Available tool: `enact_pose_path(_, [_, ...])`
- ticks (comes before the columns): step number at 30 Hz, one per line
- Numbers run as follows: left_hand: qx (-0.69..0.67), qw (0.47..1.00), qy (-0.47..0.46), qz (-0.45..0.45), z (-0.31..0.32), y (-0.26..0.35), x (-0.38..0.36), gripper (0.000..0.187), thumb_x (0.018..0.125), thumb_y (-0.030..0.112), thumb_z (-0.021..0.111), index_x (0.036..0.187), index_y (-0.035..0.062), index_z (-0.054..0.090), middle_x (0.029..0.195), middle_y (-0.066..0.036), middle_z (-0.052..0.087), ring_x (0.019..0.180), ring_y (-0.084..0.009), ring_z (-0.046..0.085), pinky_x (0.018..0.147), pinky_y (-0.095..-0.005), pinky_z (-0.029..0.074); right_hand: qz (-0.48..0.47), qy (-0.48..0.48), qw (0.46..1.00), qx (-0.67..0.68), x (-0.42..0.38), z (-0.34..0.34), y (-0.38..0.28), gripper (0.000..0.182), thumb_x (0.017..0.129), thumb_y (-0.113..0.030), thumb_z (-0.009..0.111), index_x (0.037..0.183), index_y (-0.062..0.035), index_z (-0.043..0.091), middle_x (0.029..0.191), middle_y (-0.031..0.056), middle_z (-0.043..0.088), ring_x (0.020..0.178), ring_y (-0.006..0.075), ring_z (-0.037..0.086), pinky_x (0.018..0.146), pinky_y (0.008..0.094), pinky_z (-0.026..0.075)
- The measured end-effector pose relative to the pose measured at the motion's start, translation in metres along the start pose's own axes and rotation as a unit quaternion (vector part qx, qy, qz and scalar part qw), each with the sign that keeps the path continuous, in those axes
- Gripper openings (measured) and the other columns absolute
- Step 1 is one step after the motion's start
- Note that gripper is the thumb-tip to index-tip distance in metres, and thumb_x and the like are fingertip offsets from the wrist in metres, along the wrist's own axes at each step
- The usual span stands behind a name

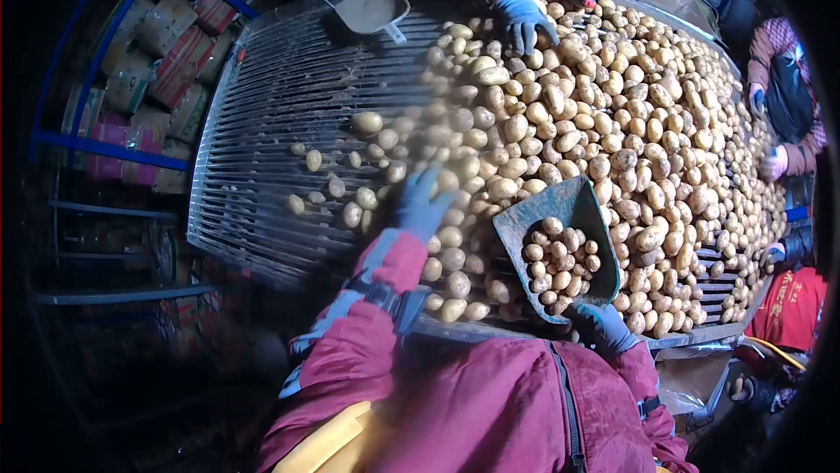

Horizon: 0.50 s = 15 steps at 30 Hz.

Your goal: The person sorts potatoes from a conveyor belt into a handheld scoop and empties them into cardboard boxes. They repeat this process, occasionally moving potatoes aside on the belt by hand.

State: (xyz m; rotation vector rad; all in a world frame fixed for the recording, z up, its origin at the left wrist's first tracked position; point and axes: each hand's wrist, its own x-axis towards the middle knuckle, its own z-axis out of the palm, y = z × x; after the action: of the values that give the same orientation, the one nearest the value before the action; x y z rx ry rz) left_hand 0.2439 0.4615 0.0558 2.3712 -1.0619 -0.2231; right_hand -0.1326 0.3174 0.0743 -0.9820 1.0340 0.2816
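Many potatoes (560,105) are heaped on a slatted metal table (262,123). My left hand (424,203), in a blue glove, is over the left edge of the heap; motion smears its fingers, and whether it holds a potato cannot be told. Gloved as well, my right hand (604,326) grips the near end of a green scoop (577,202), its fingers partly hidden. Several small potatoes (560,259) lie inside the scoop, which rests over the heap close to my body.
Across the table a co-worker's gloved hand (527,21) touches potatoes. Other people's hands are at the right edge, one at the heap (773,163). A pale scoop (372,11) lies on the far slats. Stacked boxes (166,27) stand behind blue rails (114,147) at left.
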Motion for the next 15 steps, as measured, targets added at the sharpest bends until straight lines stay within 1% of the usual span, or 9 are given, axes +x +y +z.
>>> enact_pose_path(2, [-0.001, 0.997, -0.063, -0.054, -0.002, -0.011, -0.017, 0.048, 0.089, 0.032, 0.072, 0.130, 0.0080, 0.063, 0.126, -0.017, 0.065, 0.112, -0.0347, 0.063, 0.093, -0.0418, 0.052, -0.020, 0.011, 1.000, -0.001, -0.001, -0.001, -0.001, 0.027, 0.094, -0.029, 0.063, 0.090, -0.0024, 0.069, 0.063, 0.0062, 0.064, 0.046, 0.0139, 0.058, 0.041, 0.0257, 0.042])
enact_pose_path(5, [0.003, 0.996, -0.055, 0.073, -0.004, -0.053, -0.038, 0.040, 0.090, 0.028, 0.071, 0.125, 0.0073, 0.067, 0.118, -0.018, 0.068, 0.105, -0.0348, 0.066, 0.087, -0.0413, 0.053, -0.050, 0.015, 0.998, -0.025, 0.010, -0.011, 0.016, 0.028, 0.094, -0.029, 0.064, 0.091, -0.0014, 0.069, 0.064, 0.0073, 0.065, 0.047, 0.0146, 0.059, 0.041, 0.0261, 0.043])
enact_pose_path(6, [-0.040, 0.997, -0.068, 0.010, -0.014, -0.057, -0.034, 0.036, 0.091, 0.027, 0.070, 0.121, 0.0074, 0.069, 0.115, -0.017, 0.069, 0.102, -0.0327, 0.067, 0.087, -0.0421, 0.053, -0.046, 0.018, 0.999, -0.008, 0.006, -0.007, 0.010, 0.028, 0.093, -0.029, 0.065, 0.092, -0.0010, 0.070, 0.065, 0.0070, 0.065, 0.047, 0.0146, 0.060, 0.042, 0.0264, 0.044])
enact_pose_path(8, [-0.125, 0.980, -0.094, -0.121, -0.038, -0.065, -0.021, 0.028, 0.092, 0.025, 0.069, 0.113, 0.0076, 0.074, 0.107, -0.014, 0.070, 0.095, -0.0283, 0.068, 0.087, -0.0437, 0.053, -0.046, 0.021, 0.999, 0.006, 0.002, -0.003, 0.005, 0.028, 0.092, -0.029, 0.066, 0.093, -0.0005, 0.070, 0.065, 0.0064, 0.065, 0.049, 0.0147, 0.060, 0.043, 0.0267, 0.045])
enact_pose_path(10, [-0.130, 0.985, 0.051, -0.104, -0.028, -0.115, 0.004, 0.023, 0.093, 0.024, 0.067, 0.109, 0.0089, 0.076, 0.104, -0.014, 0.071, 0.088, -0.0254, 0.069, 0.083, -0.0434, 0.054, -0.057, 0.021, 0.998, 0.001, 0.003, -0.003, 0.005, 0.028, 0.091, -0.028, 0.067, 0.094, -0.0002, 0.070, 0.066, 0.0059, 0.065, 0.050, 0.0146, 0.061, 0.044, 0.0267, 0.045])
enact_pose_path(13, [-0.019, 0.990, -0.014, -0.136, -0.048, -0.117, 0.038, 0.023, 0.091, 0.021, 0.067, 0.111, 0.0113, 0.074, 0.109, -0.014, 0.069, 0.095, -0.0285, 0.069, 0.085, -0.0434, 0.054, -0.018, 0.040, 0.998, 0.047, 0.003, -0.002, 0.005, 0.028, 0.090, -0.028, 0.068, 0.094, -0.0003, 0.069, 0.069, 0.0056, 0.065, 0.051, 0.0145, 0.061, 0.046, 0.0264, 0.047])
enact_pose_path(15, [0.098, 0.994, 0.000, -0.057, -0.025, -0.153, 0.053, 0.026, 0.090, 0.020, 0.067, 0.114, 0.0120, 0.071, 0.112, -0.014, 0.069, 0.100, -0.0337, 0.067, 0.087, -0.0437, 0.054, -0.040, 0.040, 0.997, 0.060, 0.007, -0.004, 0.014, 0.028, 0.090, -0.028, 0.068, 0.095, -0.0003, 0.069, 0.072, 0.0062, 0.066, 0.053, 0.0148, 0.061, 0.047, 0.0267, 0.047])
